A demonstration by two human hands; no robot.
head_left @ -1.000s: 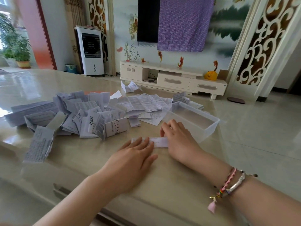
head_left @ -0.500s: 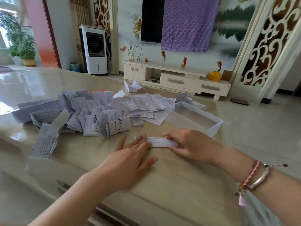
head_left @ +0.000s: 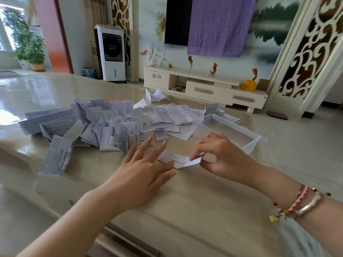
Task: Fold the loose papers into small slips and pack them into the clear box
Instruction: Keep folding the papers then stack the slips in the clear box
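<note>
Left hand [head_left: 146,169] flat, fingers spread, pins the paper strip [head_left: 178,160] while the right hand [head_left: 219,156] pinches its end over; a square, firmly pressed crease should fit the clear box [head_left: 250,143].

left hand [head_left: 146,175] spread flat, right hand [head_left: 220,158] pinching.

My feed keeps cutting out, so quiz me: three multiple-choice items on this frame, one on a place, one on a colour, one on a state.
1. The clear box lies where relative to the paper pile?
A) right B) left C) on top

2. The cloth hanging over the TV is:
A) green B) purple C) red

3. The right hand is:
A) resting empty B) inside the box C) pinching the paper strip

Key: 1 A, box sits at the pile's right end; 2 B, fabric shows purple; 3 C, its grip lifts the strip's right end while the left hand lies flat.
</note>
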